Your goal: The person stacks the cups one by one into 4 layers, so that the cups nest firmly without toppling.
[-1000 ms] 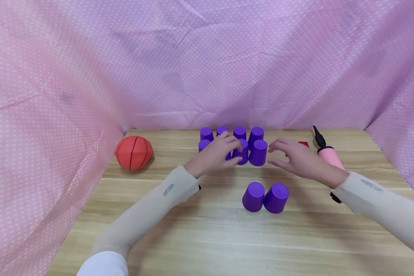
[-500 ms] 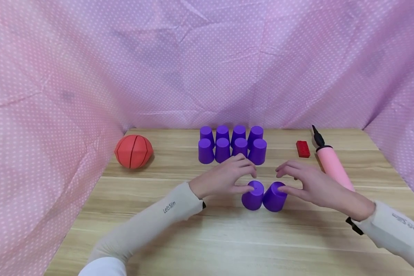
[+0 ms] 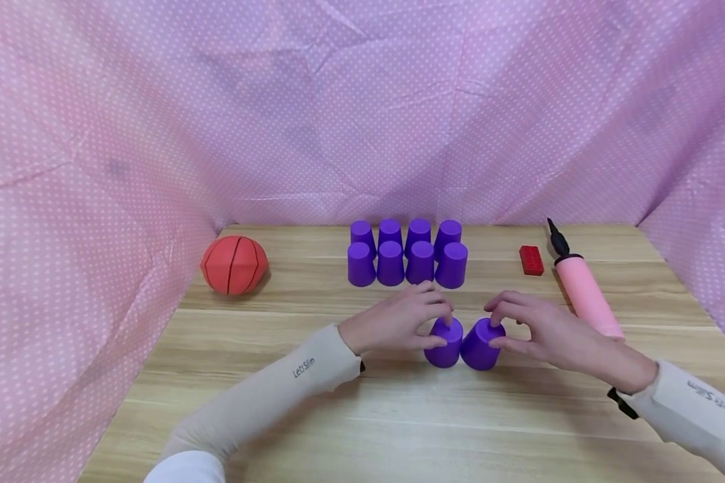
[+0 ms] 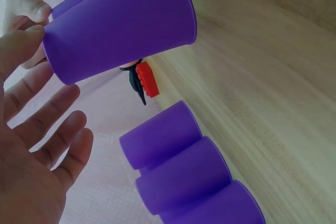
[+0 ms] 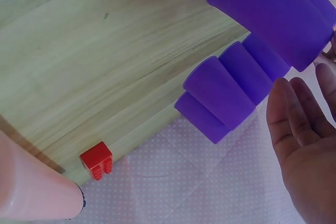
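Observation:
Two purple cups stand upside down side by side at the front of the group. My left hand (image 3: 401, 320) has its thumb and index finger at the top of the left cup (image 3: 442, 355), its other fingers spread loosely. On the right cup (image 3: 477, 353), the thumb and fingertips of my right hand (image 3: 546, 333) pinch the upper end. The left wrist view shows the thumb at the base edge of the near cup (image 4: 121, 30). Behind, several more upturned purple cups (image 3: 390, 265) form two rows. In the right wrist view, the right thumb is out of sight.
A red ball with black lines (image 3: 233, 266) lies at the table's (image 3: 278, 416) left. To the right are a red toy brick (image 3: 532, 260) and a pink hand pump (image 3: 589, 295) with a black nozzle. Pink dotted cloth (image 3: 362, 121) hangs behind and at the sides.
Both hands have come back from the rear cups toward the two front cups. Their fingers have closed on the tops of those cups, which stay in place.

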Motion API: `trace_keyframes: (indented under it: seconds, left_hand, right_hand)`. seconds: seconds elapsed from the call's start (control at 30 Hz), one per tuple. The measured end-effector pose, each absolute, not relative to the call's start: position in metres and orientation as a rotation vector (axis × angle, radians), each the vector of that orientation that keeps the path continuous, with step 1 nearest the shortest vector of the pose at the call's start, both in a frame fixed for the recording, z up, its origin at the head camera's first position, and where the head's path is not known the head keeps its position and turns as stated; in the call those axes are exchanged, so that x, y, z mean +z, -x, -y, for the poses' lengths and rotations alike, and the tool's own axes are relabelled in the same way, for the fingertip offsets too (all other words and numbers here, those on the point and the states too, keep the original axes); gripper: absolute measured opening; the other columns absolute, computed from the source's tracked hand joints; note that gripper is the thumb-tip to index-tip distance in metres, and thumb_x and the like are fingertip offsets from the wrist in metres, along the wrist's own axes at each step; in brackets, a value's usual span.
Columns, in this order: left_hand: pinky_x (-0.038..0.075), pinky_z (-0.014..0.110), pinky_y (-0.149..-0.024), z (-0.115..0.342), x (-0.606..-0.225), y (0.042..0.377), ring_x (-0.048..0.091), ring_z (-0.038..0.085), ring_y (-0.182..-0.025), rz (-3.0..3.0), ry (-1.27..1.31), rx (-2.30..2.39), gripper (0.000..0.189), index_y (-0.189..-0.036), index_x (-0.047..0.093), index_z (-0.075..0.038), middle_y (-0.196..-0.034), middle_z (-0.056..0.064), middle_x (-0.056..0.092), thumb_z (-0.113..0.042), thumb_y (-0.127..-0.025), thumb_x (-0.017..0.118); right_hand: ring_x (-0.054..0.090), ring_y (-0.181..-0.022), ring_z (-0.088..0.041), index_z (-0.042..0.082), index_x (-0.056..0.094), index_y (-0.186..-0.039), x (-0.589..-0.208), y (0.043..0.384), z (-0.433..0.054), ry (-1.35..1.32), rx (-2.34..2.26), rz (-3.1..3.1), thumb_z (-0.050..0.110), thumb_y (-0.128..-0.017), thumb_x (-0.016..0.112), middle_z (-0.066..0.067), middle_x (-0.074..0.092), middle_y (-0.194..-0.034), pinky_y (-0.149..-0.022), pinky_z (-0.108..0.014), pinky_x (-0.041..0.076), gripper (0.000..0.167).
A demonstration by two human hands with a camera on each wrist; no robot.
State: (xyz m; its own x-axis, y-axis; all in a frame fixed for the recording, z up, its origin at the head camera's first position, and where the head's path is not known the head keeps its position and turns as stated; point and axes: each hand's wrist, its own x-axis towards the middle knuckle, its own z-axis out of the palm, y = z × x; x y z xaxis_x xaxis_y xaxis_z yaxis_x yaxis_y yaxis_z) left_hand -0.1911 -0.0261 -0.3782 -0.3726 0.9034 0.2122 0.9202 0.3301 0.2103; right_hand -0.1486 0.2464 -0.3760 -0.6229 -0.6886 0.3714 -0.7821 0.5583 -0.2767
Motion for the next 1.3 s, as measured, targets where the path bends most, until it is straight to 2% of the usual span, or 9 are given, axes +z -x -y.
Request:
trace_keyframes:
  seconds: [0.3,0.57,0.7,0.97,1.3]
  left_hand:
    - [0.035,0.015,-0.086,0.024,-0.384,0.190,0.041,0.008,-0.100,2.521,1.724,-0.460,0.023,-0.100,0.061,-0.019,-0.100,-0.012,0.054,-0.037,-0.087,0.067]
    - [0.034,0.015,-0.087,0.028,-0.385,0.187,0.041,0.007,-0.101,2.547,1.704,-0.514,0.020,-0.102,0.061,-0.020,-0.105,-0.010,0.053,-0.034,-0.089,0.065]
    - [0.035,0.013,-0.083,0.034,-0.382,0.189,0.040,0.006,-0.098,2.539,1.668,-0.586,0.019,-0.103,0.060,-0.020,-0.104,-0.012,0.054,-0.031,-0.089,0.066]
    - [0.032,0.018,-0.094,0.051,-0.366,0.197,0.045,0.010,-0.101,2.409,1.654,-0.635,0.017,-0.100,0.062,-0.014,-0.102,-0.007,0.054,-0.026,-0.088,0.067]
    - [0.037,0.025,-0.090,0.080,-0.336,0.215,0.048,0.016,-0.100,2.286,1.499,-0.721,0.017,-0.092,0.061,-0.011,-0.102,0.000,0.059,-0.019,-0.082,0.073]
  right_hand:
    - [0.058,-0.091,-0.008,0.025,0.056,-0.087,-0.384,0.148,-0.245,-1.287,0.655,2.527,0.022,-0.070,0.083,0.010,0.058,-0.104,-0.079,-0.013,0.040,0.032]
    - [0.059,-0.092,-0.009,0.024,0.056,-0.089,-0.384,0.146,-0.241,-1.261,0.652,2.546,0.017,-0.072,0.081,0.009,0.059,-0.107,-0.079,-0.013,0.041,0.031]
    - [0.058,-0.092,-0.009,0.022,0.056,-0.090,-0.379,0.147,-0.239,-1.260,0.686,2.517,0.015,-0.073,0.080,0.008,0.059,-0.107,-0.078,-0.011,0.041,0.030]
    - [0.058,-0.092,-0.006,0.020,0.057,-0.091,-0.365,0.158,-0.234,-1.289,0.660,2.495,0.019,-0.074,0.079,0.008,0.059,-0.107,-0.074,-0.015,0.044,0.028]
    - [0.060,-0.088,-0.009,0.016,0.059,-0.092,-0.336,0.178,-0.221,-1.318,0.677,2.353,0.016,-0.075,0.079,0.004,0.062,-0.104,-0.074,-0.017,0.044,0.027]
